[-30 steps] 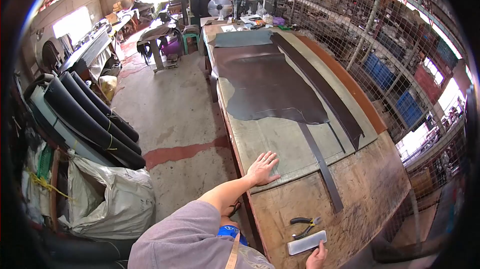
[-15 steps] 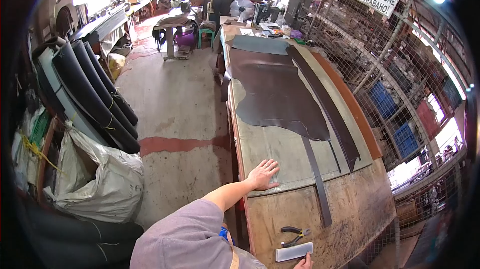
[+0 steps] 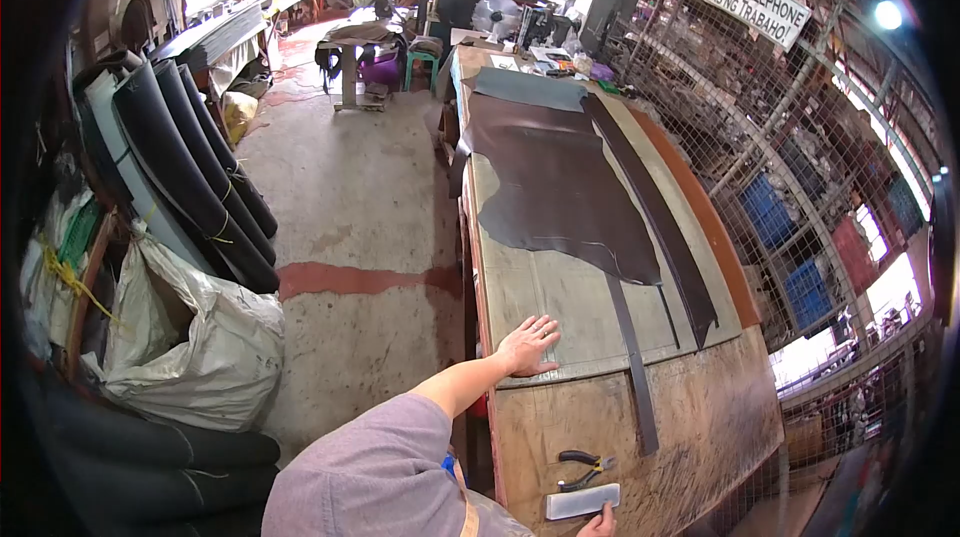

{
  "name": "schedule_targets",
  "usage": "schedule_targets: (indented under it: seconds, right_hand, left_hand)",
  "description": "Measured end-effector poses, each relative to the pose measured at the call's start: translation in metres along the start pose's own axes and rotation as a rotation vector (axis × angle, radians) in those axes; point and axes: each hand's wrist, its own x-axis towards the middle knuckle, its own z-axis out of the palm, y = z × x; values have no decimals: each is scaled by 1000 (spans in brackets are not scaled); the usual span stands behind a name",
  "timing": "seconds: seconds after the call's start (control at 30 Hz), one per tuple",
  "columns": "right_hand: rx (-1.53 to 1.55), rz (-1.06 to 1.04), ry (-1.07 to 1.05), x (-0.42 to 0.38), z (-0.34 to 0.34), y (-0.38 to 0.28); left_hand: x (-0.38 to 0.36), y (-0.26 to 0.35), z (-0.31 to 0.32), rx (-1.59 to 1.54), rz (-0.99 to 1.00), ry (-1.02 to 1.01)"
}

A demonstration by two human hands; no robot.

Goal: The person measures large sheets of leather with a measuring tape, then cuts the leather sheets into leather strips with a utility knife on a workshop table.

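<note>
Standing at the table (image 3: 700, 397), I have the dark rolls (image 3: 170, 167) and the pale sack (image 3: 225, 367) on my far left, both well apart from me. My left hand (image 3: 527, 347) lies palm down near the near-left corner of the pale sheet (image 3: 530, 302), fingers spread and released, grasping nothing. To steady myself well, I'd share the weight across the whole palm, since pressing with the fingertips alone might let the sheet creep. Beyond that hand lies the dark brown leather (image 3: 560, 177), which I judge best left unleaned on, as it could crease.

The whitish block (image 3: 583, 502) lies on the bare near end of the table, with the pliers (image 3: 594, 475) just behind it. My right hand (image 3: 600, 522) meets the block's right end with its fingertips; most of that hand is cut off by the lower edge of view, so I cannot tell whether it grasps or only touches. A light, even touch there should keep the block from skidding into the pliers. Farther right, the narrow dark strip (image 3: 640, 397) runs off the pale sheet onto bare wood, clear of my fingers.
</note>
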Motion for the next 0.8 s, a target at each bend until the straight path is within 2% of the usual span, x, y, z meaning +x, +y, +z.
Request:
schedule_targets:
  seconds: [0.1, 0.13, 0.2, 0.27, 0.37, 0.43, 0.47, 0.5, 0.53, 0.57, 0.6, 0.63, 0.67, 0.7, 0.8]
  right_hand:
    - [7, 7, -77, -8, 5, -8]
    - [-9, -67, -70, -15, 9, -3]
    - [-36, 10, -71, -10, 6, 8]
    - [-68, 152, -94, -1, -17, -21]
    - [-30, 5, -7, -14, -18, -49]
    - [94, -114, -53, -23, 18, -3]
    - [56, -123, -38, -23, 19, 0]
    - [25, -72, 57, -15, 16, -10]
    - [243, 142, 45, -5, -2, -38]
    - [279, 367, -62, 7, -22, -58]
    - [160, 306, -22, 3, -3, -29]
    - [49, 83, 44, -4, 3, -23]
    - [-23, 56, 4, -17, 12, -13]
    - [-75, 85, 38, -20, 9, -22]
    - [-105, 138, 110, 2, 5, 6]
  left_hand:
    - [-1, 4, -10, -15, -11, -22]
    - [-1, 4, -11, -27, -6, -14]
    - [0, 2, -5, -31, 2, 16]
    - [-1, 2, -1, -36, -2, 45]
    - [-1, 0, 0, -2, 17, 73]
    - [5, -6, 5, 27, 53, 103]
    - [7, -10, 11, 17, 78, 98]
    - [5, -2, -8, 51, 97, 83]
    - [5, 3, -6, 69, 51, 104]
    - [5, 10, -11, 65, 44, 27]
    - [6, 16, -17, -14, 53, 13]
    - [13, 12, -7, 23, 70, 29]
    - [13, 13, -2, 40, 93, 60]
    - [14, 12, 5, 67, 96, 79]
    - [27, 13, 20, 85, 107, 62]
